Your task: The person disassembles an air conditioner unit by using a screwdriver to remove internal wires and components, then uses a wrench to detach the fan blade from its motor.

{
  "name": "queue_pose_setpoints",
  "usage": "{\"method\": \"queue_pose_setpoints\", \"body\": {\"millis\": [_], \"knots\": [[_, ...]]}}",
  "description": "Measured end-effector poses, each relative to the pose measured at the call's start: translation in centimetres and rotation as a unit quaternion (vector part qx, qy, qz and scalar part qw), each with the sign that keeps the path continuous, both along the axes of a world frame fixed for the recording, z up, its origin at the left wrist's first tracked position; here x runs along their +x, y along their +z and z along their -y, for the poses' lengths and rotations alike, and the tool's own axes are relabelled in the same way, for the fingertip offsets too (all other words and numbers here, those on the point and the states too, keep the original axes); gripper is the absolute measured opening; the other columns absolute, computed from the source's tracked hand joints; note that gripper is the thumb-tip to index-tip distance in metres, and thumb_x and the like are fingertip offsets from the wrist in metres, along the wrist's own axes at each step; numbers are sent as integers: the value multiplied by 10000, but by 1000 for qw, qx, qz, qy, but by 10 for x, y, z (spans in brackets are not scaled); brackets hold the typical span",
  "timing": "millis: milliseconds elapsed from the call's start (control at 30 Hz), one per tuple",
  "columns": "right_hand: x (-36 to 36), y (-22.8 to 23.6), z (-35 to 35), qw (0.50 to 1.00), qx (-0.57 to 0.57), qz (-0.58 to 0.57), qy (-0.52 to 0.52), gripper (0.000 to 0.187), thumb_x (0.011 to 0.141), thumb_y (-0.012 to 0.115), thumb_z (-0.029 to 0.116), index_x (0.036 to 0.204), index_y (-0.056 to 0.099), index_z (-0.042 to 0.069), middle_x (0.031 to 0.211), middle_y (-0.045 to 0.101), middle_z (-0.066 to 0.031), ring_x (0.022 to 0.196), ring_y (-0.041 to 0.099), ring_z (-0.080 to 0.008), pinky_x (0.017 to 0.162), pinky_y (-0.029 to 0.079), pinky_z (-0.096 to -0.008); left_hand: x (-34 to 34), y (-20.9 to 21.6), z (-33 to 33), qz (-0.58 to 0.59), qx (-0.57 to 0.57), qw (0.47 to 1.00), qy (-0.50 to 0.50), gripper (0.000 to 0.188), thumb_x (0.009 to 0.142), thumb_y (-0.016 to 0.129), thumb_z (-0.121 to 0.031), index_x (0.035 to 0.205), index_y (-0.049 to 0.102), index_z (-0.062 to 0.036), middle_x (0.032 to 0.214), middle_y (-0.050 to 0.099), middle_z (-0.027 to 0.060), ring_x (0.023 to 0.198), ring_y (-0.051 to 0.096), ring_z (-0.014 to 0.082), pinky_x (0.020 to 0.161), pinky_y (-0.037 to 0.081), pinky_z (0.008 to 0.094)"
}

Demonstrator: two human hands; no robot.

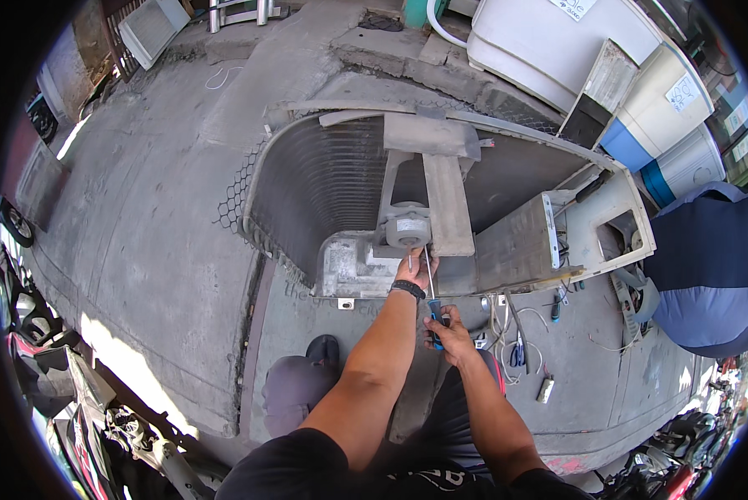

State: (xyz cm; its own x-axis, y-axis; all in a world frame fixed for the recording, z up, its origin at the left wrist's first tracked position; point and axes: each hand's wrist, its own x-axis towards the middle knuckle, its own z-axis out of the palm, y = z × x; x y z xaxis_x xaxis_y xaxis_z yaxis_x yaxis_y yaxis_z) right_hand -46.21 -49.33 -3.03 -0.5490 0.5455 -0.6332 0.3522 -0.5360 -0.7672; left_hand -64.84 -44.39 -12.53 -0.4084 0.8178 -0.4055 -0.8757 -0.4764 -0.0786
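An air-conditioner's outdoor unit casing (557, 154) lies open in front of me, its finned coil (341, 175) curving along the left side. A round grey fan motor (408, 227) sits on a metal bracket (447, 204) in the middle. My left hand (414, 271) is closed at the motor's near end, by its thin shaft; what the fingers grip is partly hidden. My right hand (451, 337) holds a screwdriver (434, 312) by its blue handle. The screwdriver's long metal blade points up past my left fingers toward the motor, and its tip is hard to make out.
Loose wires (499, 333), pliers (518, 352) and another screwdriver (556, 308) lie on the concrete to the right. A person in blue clothing (707, 275) is close by at the far right. White appliances (557, 42) stand at the back; motorcycle parts (82, 400) crowd the left edge.
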Motion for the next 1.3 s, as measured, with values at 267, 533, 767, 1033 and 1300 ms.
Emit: {"method": "queue_pose_setpoints", "body": {"millis": [267,533,767,1033,1300], "knots": [[-1,17,-1,997,53,42,35,350,916,664,283,1138,508,60,902,576,-48,688,575,-148,536,460,-298,7,24,0,87,185,979,-15,72,942,561,-75,964,550,-8,763,554,33,618,509,114,539,442,223],[-8,18,1,999,-35,12,9,203,980,522,230,1074,520,51,873,533,-48,667,555,-154,551,467,-301,-3,-2,-5,145,231,961,-37,46,904,525,-55,864,539,-35,699,512,24,524,421,117,450,345,229],[-7,16,3,998,33,18,40,271,956,573,270,1143,501,87,889,560,-65,667,560,-160,552,476,-319,-4,-15,-12,94,194,975,-52,98,919,545,-120,842,546,-60,663,516,11,488,405,114,421,333,232],[-18,31,18,995,72,68,3,281,921,666,243,1091,507,86,833,579,-59,608,525,-127,506,423,-285,-6,-17,-7,212,271,939,-9,151,894,579,-97,971,532,24,787,470,52,615,440,124,437,392,211],[3,-6,0,999,-28,8,-27,334,940,633,231,1156,421,89,801,561,-56,605,534,-141,496,442,-298,9,-1,-13,217,157,963,32,200,902,544,-50,1049,506,80,855,431,93,710,457,141,448,426,195]]}}
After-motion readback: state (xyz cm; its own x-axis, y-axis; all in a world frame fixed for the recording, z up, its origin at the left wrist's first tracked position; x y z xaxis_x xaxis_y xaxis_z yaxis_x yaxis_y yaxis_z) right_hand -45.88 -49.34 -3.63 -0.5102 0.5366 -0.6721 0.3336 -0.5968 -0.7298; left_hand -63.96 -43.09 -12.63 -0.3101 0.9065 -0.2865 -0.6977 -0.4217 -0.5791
